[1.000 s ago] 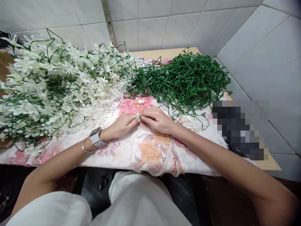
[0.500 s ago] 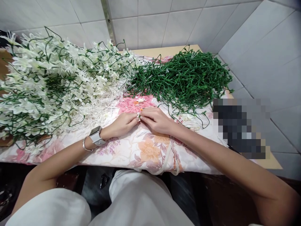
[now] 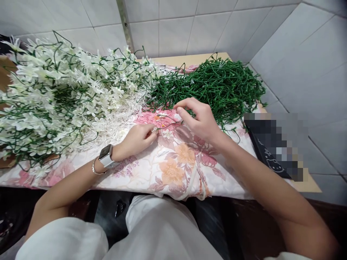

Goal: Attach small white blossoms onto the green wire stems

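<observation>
A thin green stem (image 3: 169,126) of an artificial flower runs out from the pinched thumb and forefinger of my left hand (image 3: 139,140). A bit of white shows at those fingertips. Just right of them is a small white flower (image 3: 167,134), close over the cloth; whether it hangs on the stem is unclear. My right hand (image 3: 200,119) is raised beside the green stems (image 3: 217,90), its thumb and forefinger brought together near the stem's far end. What sits between those right fingertips, if anything, is too small to make out.
White artificial flowers (image 3: 81,94) on green stems are heaped on the left. A floral cloth (image 3: 151,169) covers the table. Tiled walls (image 3: 176,32) stand behind and to the right. A dark, partly blurred-out item (image 3: 262,148) lies at the right edge.
My hands were together at the middle; the right has lifted away, up and to the right. The left has shifted slightly left. The green stem and white flower now show between them.
</observation>
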`<control>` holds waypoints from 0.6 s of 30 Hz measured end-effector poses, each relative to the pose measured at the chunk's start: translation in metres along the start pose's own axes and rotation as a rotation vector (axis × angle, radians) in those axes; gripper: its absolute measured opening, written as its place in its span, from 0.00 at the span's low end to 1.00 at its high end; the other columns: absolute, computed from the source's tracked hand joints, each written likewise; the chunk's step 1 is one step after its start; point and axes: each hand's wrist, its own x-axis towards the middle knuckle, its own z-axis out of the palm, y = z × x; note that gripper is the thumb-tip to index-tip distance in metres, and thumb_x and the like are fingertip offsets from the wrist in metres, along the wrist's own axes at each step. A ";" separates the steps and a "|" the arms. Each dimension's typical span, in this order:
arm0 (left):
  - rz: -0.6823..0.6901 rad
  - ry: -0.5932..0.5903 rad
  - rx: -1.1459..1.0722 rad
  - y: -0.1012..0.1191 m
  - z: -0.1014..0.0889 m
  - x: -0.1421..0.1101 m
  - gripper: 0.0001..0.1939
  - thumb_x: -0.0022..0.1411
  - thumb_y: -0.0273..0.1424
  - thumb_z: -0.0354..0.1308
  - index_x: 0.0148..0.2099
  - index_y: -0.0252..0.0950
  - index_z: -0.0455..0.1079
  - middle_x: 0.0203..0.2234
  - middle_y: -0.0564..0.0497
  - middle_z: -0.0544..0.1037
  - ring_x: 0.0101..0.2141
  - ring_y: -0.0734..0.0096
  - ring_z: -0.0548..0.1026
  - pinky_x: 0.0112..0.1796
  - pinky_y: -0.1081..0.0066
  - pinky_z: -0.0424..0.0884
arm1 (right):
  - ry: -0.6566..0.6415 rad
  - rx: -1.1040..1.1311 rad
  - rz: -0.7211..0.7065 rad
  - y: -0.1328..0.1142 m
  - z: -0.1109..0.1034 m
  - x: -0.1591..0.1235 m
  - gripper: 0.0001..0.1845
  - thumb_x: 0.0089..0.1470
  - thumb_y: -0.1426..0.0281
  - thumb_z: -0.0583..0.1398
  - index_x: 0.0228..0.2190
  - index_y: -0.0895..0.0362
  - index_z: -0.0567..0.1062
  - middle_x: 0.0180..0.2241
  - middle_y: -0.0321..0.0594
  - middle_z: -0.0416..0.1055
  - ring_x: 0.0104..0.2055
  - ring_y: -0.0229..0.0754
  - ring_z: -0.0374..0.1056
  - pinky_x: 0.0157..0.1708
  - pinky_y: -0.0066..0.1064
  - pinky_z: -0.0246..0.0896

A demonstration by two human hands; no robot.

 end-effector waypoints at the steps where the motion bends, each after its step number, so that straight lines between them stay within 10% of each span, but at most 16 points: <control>1: -0.024 0.043 0.046 0.000 0.000 0.000 0.12 0.63 0.33 0.47 0.32 0.33 0.68 0.19 0.54 0.64 0.22 0.73 0.61 0.27 0.71 0.52 | -0.041 -0.010 -0.001 0.000 -0.003 0.001 0.11 0.59 0.67 0.53 0.28 0.57 0.71 0.30 0.39 0.72 0.34 0.41 0.65 0.37 0.33 0.55; 5: -0.069 0.128 0.178 -0.003 -0.004 -0.001 0.18 0.60 0.38 0.53 0.48 0.34 0.72 0.27 0.49 0.73 0.29 0.67 0.68 0.31 0.70 0.58 | -0.386 -0.120 -0.056 -0.002 -0.002 -0.002 0.14 0.57 0.67 0.56 0.21 0.57 0.68 0.21 0.35 0.67 0.25 0.35 0.59 0.29 0.30 0.50; 9: 0.006 0.182 0.176 -0.005 -0.014 -0.001 0.19 0.60 0.43 0.55 0.42 0.35 0.76 0.38 0.44 0.75 0.40 0.61 0.71 0.40 0.66 0.63 | -0.529 -0.278 -0.039 -0.002 0.008 -0.005 0.06 0.53 0.70 0.59 0.26 0.58 0.72 0.26 0.39 0.70 0.28 0.38 0.62 0.29 0.30 0.49; 14: -0.041 0.266 -0.134 -0.001 -0.023 0.000 0.15 0.63 0.39 0.54 0.39 0.34 0.76 0.40 0.45 0.78 0.39 0.66 0.72 0.42 0.67 0.66 | -0.466 0.059 0.076 -0.006 0.008 -0.004 0.06 0.54 0.71 0.59 0.28 0.58 0.75 0.28 0.38 0.73 0.29 0.37 0.64 0.31 0.30 0.54; 18: -0.121 0.069 -0.617 0.003 -0.020 0.000 0.17 0.57 0.39 0.62 0.45 0.34 0.74 0.43 0.45 0.77 0.34 0.71 0.74 0.34 0.72 0.70 | -0.359 0.544 0.340 -0.012 0.014 -0.006 0.10 0.52 0.64 0.62 0.31 0.59 0.77 0.28 0.38 0.73 0.27 0.35 0.63 0.28 0.29 0.55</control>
